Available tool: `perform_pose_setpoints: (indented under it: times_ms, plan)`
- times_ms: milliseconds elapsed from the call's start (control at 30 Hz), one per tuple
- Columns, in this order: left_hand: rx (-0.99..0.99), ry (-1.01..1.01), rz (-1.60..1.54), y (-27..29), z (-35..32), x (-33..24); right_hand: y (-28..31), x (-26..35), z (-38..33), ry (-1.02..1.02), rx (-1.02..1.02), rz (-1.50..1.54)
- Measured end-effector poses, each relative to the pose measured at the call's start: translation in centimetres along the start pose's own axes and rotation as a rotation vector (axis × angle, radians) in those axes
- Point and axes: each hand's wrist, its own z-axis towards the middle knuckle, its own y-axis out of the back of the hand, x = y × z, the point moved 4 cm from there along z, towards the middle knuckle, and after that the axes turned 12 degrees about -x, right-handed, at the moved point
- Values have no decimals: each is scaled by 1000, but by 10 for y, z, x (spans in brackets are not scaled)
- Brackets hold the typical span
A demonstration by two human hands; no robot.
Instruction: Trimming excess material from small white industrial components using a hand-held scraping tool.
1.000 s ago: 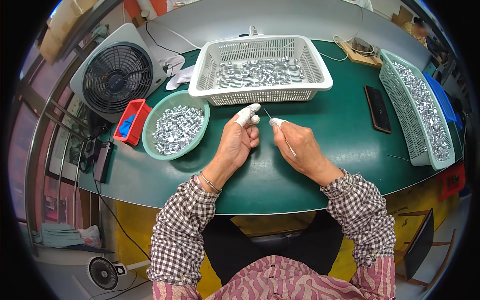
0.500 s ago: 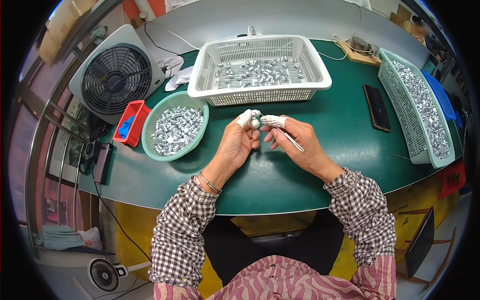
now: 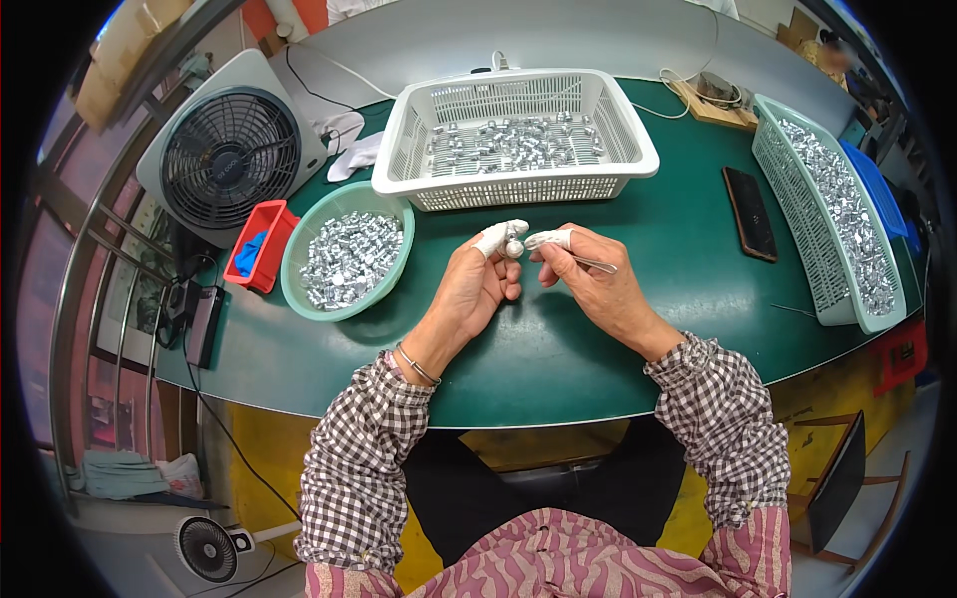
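Observation:
Over the green table, my left hand [image 3: 477, 279] pinches a small shiny metal piece [image 3: 513, 246] between a white-covered thumb and fingers. The remaining fingers curl below it. Close beside, my right hand [image 3: 608, 289], also with white finger covers, grips a slender silver tool [image 3: 596, 265] that looks like tweezers. Its back end sticks out to the right; fingers hide most of its tip. The two hands' fingertips nearly meet in front of a white basket [image 3: 518, 189] of small metal parts. A pale green bowl [image 3: 292, 261] heaped with similar parts stands left of my left hand.
A green basket [image 3: 797, 234] full of metal parts stands at the right, near a phone [image 3: 750, 213]. At the left are a box fan [image 3: 231, 159] and a red bin [image 3: 269, 224] with blue material inside. A thin metal rod [image 3: 795, 311] lies by the green basket.
My right hand has turned the silver tool, so its back end now points more sideways than down. The left fingers have shifted slightly, showing more of the metal piece.

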Motion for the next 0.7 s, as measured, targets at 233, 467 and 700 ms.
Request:
perform_pose_setpoints:
  times_ms: [233, 467, 700]
  plan:
    - [-40, -21, 60, -6, -6, -2, 1, 4, 0, 88, -37, -110]
    - [-14, 82, 189, -5, -8, -1, 7, -1, 4, 75, -39, -106]
    - [37, 85, 153, -9, -8, -1, 5, 1, 2, 293, -8, -189]
